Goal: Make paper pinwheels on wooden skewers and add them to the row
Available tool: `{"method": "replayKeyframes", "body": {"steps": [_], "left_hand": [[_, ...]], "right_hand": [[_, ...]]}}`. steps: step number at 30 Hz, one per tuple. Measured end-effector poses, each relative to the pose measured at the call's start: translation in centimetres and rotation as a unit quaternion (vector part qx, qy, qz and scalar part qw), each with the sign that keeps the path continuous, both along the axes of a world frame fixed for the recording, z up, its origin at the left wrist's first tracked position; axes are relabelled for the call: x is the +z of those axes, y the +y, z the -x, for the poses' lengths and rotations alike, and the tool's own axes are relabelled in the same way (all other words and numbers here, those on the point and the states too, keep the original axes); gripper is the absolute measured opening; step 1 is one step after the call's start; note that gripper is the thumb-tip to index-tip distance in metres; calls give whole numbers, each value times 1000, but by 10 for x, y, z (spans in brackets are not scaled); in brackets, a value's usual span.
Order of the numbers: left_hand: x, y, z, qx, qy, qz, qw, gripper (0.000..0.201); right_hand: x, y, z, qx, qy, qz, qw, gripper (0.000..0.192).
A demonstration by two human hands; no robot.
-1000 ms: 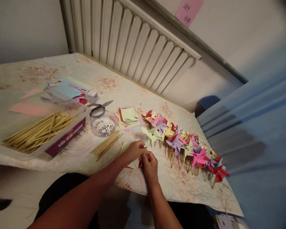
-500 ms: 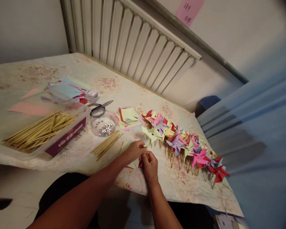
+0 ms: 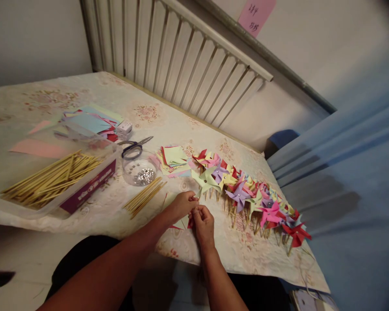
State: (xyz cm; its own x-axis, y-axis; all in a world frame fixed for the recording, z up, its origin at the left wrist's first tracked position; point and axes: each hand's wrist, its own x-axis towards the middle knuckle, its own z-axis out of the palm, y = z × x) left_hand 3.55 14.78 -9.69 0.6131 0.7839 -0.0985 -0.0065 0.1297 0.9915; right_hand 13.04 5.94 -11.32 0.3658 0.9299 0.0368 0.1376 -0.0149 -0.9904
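My left hand (image 3: pixel 183 204) and my right hand (image 3: pixel 203 223) meet near the table's front edge, fingers closed in a pinch. Just beyond the fingertips is a light green paper pinwheel (image 3: pixel 205 181), in line with the pinch. Its stick appears to run down into both hands, though the fingers hide most of it. Under the hands lie pale green and red paper pieces (image 3: pixel 181 223), partly covered. Thin wooden sticks (image 3: pixel 145 196) rest in a loose bundle left of my left hand.
Rows of colourful finished pinwheels (image 3: pixel 239 195) stand to the right. A round clear dish (image 3: pixel 126 175) holds small metal pins, with scissors (image 3: pixel 136 147) behind it. Paper squares (image 3: pixel 175 156) are stacked beyond the hands. Far left is a plastic box (image 3: pixel 92 183) of sticks.
The light green pinwheel has shifted slightly up and turned a little. Both hands keep nearly the same place and pinch.
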Motion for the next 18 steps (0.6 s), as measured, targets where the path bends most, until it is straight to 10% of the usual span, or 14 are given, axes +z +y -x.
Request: {"method": "replayKeyframes", "body": {"steps": [18], "left_hand": [[4,-2,0,4,4,16,1000,21]], "right_hand": [[3,0,1,0,-1,2,1000,29]]}}
